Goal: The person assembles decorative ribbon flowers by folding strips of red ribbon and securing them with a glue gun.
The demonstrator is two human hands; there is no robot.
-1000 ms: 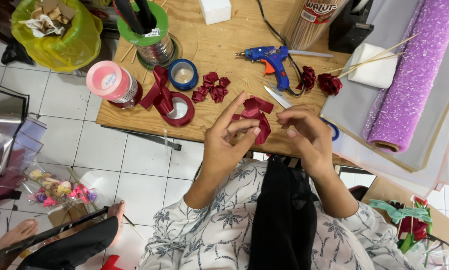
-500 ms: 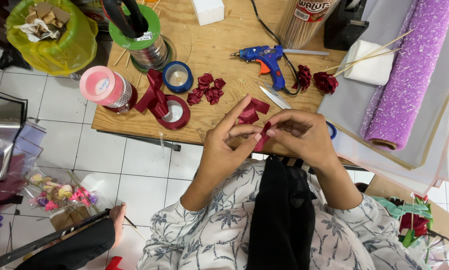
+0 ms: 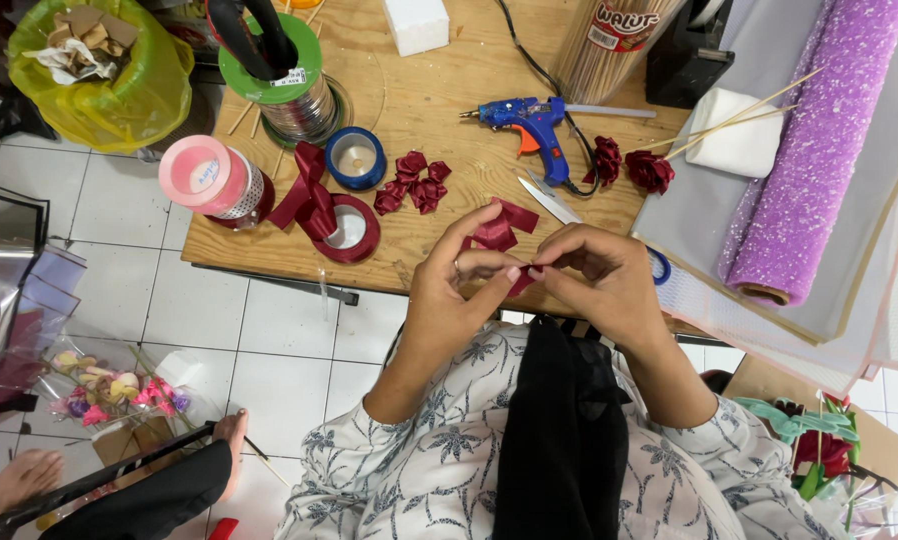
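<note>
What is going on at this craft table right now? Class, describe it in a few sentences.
A person seated at a wooden table pinches a small piece of dark red ribbon between the left hand and the right hand, folding it at the fingertips. On the table lie a dark red ribbon spool, several folded ribbon petals, two finished ribbon roses, a blue glue gun and scissors.
</note>
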